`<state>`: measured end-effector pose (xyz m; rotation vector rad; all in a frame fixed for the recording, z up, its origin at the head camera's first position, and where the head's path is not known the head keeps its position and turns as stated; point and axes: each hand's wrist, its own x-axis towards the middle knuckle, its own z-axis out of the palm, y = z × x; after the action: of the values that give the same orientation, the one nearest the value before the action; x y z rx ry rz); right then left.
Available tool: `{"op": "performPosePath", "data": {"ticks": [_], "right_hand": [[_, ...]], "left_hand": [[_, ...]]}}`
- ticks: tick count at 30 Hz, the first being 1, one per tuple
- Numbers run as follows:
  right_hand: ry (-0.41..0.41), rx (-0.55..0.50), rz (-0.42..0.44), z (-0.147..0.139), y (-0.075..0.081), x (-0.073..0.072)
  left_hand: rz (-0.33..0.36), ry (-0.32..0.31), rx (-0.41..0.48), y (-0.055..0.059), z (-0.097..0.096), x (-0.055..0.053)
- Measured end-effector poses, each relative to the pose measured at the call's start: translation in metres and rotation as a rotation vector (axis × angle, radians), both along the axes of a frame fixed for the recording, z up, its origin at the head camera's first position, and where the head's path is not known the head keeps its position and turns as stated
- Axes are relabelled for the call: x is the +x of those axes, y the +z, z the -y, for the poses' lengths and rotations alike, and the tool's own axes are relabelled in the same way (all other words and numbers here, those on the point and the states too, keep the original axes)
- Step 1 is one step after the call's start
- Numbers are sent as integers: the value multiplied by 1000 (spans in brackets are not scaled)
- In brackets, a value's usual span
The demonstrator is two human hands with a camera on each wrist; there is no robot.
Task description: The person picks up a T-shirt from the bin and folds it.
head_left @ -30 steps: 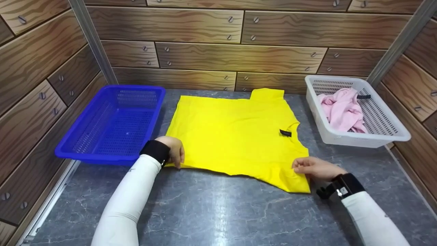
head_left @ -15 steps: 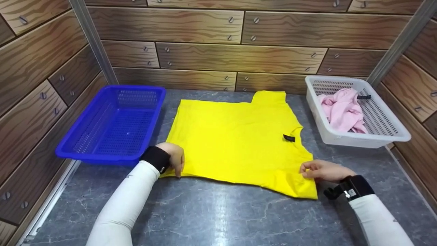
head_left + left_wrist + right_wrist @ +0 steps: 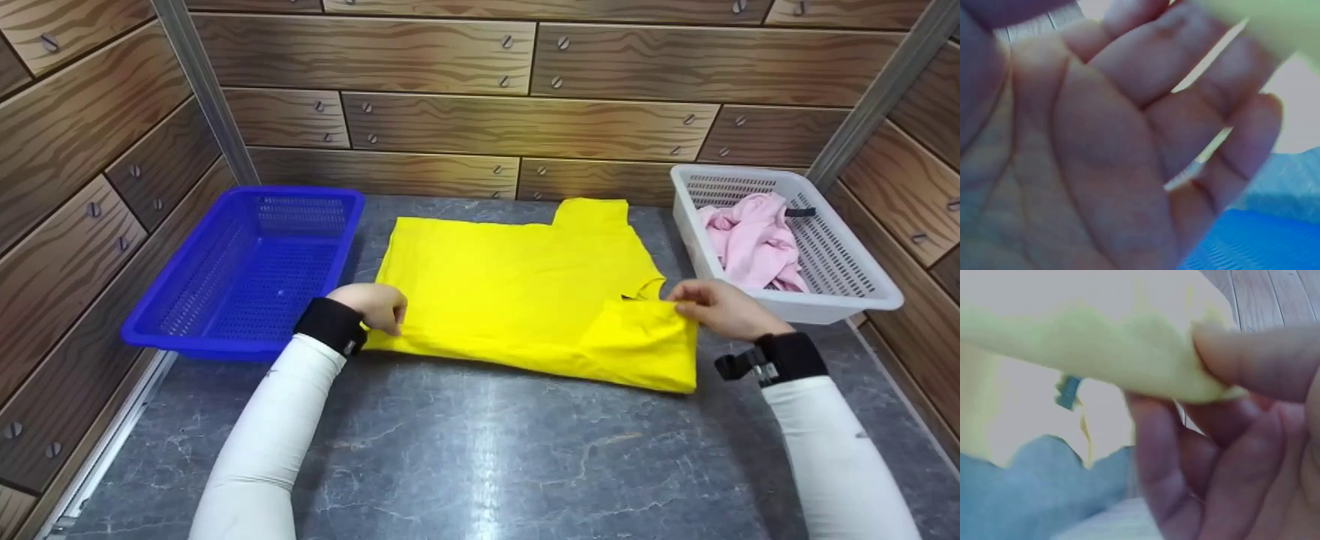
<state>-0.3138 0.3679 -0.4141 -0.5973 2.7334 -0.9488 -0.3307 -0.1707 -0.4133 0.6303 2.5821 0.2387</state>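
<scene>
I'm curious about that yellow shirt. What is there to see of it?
The yellow shirt looks plain, of soft, slightly creased cloth. It lies on the grey table, neckline toward the white basket, hem toward the blue basket. One short sleeve points away from the person; the near side is turned inward, partly covering a dark neck label in the head view. The right hand pinches the turned edge; the left hand grips the hem end.

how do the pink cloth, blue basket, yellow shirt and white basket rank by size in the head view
1. yellow shirt
2. blue basket and white basket: too alike to rank
3. pink cloth
</scene>
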Motion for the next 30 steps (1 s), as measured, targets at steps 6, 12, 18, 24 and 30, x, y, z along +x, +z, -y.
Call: {"op": "performPosePath", "data": {"ticks": [6, 12, 18, 24, 30], "right_hand": [[-144, 57, -204, 15, 5, -24], [-253, 62, -314, 27, -1, -49], [-368, 51, -406, 36, -30, -70], [-420, 56, -315, 44, -61, -63], [-520, -75, -212, 30, -60, -29]], "left_hand": [[-146, 95, 142, -1, 1, -11], [-202, 214, 179, -10, -1, -22], [-390, 417, 185, -39, -12, -29], [-425, 649, 272, -76, -17, -27], [-335, 798, 305, -79, -7, -13]]}}
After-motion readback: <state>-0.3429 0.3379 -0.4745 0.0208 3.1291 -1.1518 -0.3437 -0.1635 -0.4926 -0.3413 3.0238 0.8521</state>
